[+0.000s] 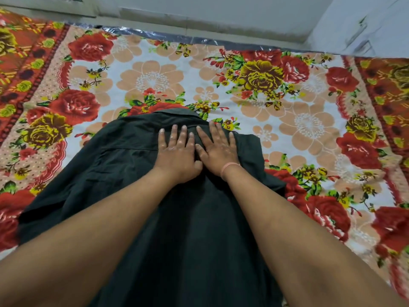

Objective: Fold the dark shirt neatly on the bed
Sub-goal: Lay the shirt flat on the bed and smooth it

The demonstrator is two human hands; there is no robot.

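The dark shirt (124, 165) lies spread flat on the bed (155, 69), back side up, its collar at the far end. One sleeve reaches out to the left; the right side looks folded in, with a straight edge. My left hand (178, 151) and my right hand (215, 147) lie side by side, palms down, on the shirt just below the collar. The fingers of both are straight and spread, pressing the cloth. A pink band circles my right wrist. My forearms cover the middle of the shirt.
A floral bedsheet (287, 120) in red, yellow and peach covers the bed. A strip of clear plastic (168, 35) shows along the bed's far edge. Beyond it rises a pale wall (199, 12), with a white cabinet (365, 25) at the far right.
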